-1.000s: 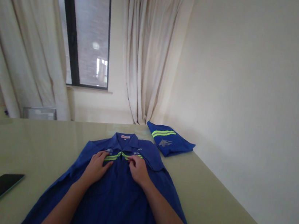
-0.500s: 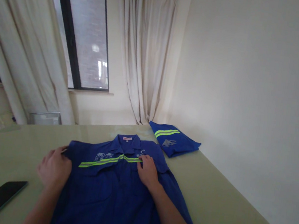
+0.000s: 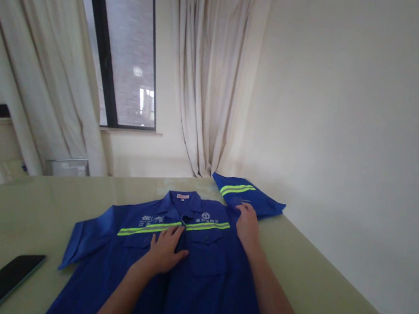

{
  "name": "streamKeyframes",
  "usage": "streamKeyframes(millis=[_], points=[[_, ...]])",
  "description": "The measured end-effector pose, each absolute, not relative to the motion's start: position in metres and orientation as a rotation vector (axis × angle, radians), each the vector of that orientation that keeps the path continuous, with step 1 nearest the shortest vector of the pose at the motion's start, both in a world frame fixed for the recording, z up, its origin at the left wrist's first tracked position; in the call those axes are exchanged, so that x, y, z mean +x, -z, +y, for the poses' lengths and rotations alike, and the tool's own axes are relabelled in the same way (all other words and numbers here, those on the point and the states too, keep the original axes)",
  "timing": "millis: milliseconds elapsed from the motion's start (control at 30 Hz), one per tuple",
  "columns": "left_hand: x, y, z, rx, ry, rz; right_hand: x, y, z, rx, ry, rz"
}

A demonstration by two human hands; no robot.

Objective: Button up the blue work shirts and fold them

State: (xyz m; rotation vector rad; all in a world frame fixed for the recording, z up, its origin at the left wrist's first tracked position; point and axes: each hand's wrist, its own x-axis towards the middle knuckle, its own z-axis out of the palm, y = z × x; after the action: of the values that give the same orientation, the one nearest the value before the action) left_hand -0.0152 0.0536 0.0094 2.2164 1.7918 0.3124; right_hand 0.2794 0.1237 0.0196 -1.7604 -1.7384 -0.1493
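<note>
A blue short-sleeved work shirt lies front up on the table, its collar away from me and a yellow-green reflective band across the chest. My left hand rests on the middle of the chest with its fingers spread, just below the band. At the right shoulder, my right hand has its fingers bent together on the sleeve cloth, which is partly hidden and blurred there. The shirt's left-side sleeve is spread out flat. Right behind my right hand lies a folded blue garment with a similar band.
A dark flat tablet-like object lies on the pale green table at the lower left. The white wall runs along the table's right edge. Curtains and a dark-framed window stand beyond the far edge.
The left-side sleeve is now laid out, and my left hand has let go of it and moved right onto the chest. My right hand has moved from the chest to the right shoulder.
</note>
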Motion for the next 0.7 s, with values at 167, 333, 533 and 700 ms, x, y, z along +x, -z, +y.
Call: streamKeyframes(millis=[167, 333, 533, 700], points=[[-0.007, 0.009, 0.052, 2.289, -0.494, 1.903, 0.279, -0.045, 0.117, -1.792, 0.405, -1.51], [-0.022, 0.019, 0.067, 2.25, -0.614, 1.939, 0.207, -0.055, 0.1, -1.636, -0.005, -1.987], [-0.036, 0.023, 0.083, 2.282, -0.653, 2.017, 0.12, -0.008, 0.052, -1.591, -0.218, -2.341], [-0.036, 0.015, 0.091, 2.291, -0.707, 2.041, 0.113, 0.018, 0.046, -1.515, -0.136, -2.215]])
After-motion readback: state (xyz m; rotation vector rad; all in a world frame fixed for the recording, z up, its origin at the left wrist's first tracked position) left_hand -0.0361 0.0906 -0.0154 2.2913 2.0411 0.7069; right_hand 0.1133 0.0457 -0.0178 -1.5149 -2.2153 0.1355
